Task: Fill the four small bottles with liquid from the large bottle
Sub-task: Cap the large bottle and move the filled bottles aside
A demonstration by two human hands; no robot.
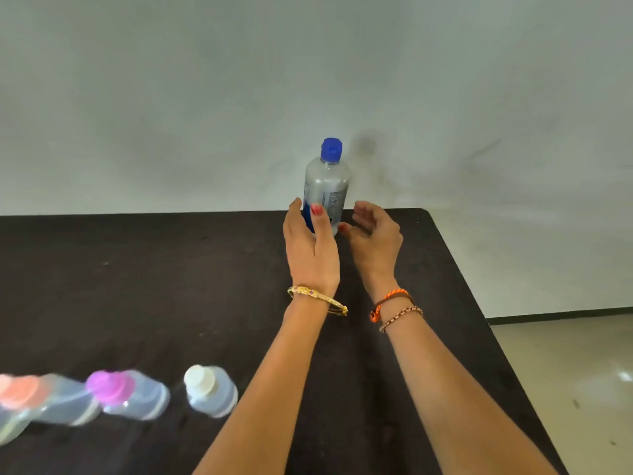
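The large clear bottle, with a blue cap and a label, stands upright at the far edge of the dark table. My left hand reaches to its lower left, fingers straight and thumb across the bottle's front; whether it touches is unclear. My right hand hovers just right of the bottle's base, fingers loosely curled and holding nothing. Blurred small clear bottles stand at the near left: one white-capped, one purple-capped, one orange-capped. A further one is cut off by the left edge.
The table's right edge runs diagonally, with pale floor beyond it. A grey wall rises directly behind the table's far edge.
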